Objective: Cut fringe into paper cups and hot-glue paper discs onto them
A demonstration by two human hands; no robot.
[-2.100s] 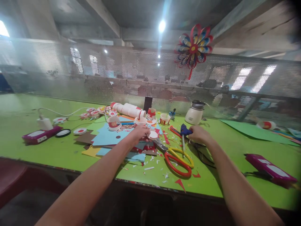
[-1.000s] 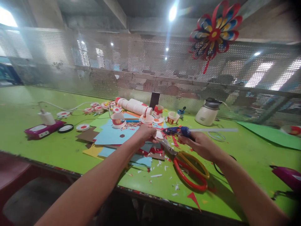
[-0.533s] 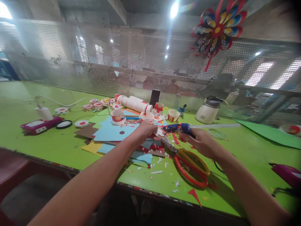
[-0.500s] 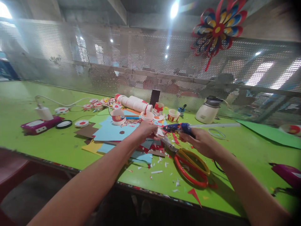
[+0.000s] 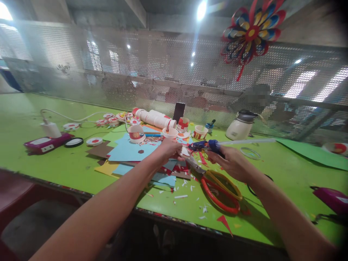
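Note:
Over the paper pile, my left hand [image 5: 169, 149] is closed on a small white paper piece [image 5: 185, 151], its edge pinched by the fingers. My right hand [image 5: 232, 163] wraps the handle of a blue glue gun [image 5: 201, 145], whose nozzle points left at the white piece. I cannot tell whether the nozzle touches it. A long clear glue stick [image 5: 248, 141] juts from the gun's rear. Below both hands lie large scissors [image 5: 195, 165] with red and yellow handles, blades toward my left hand. A white paper cup [image 5: 170, 133] stands just behind my left hand.
Blue paper sheets [image 5: 127, 151] and scraps cover the table's middle. Behind are joined white cups [image 5: 154, 118], a phone [image 5: 179, 111] and a cream kettle [image 5: 239, 126]. A purple power strip [image 5: 47, 143] lies left, a purple device [image 5: 330, 200] right. A paper flower [image 5: 252, 32] hangs above.
Both hands keep their holds and nearly the same places. The glue stick's rear end sits slightly higher in view; otherwise little differs.

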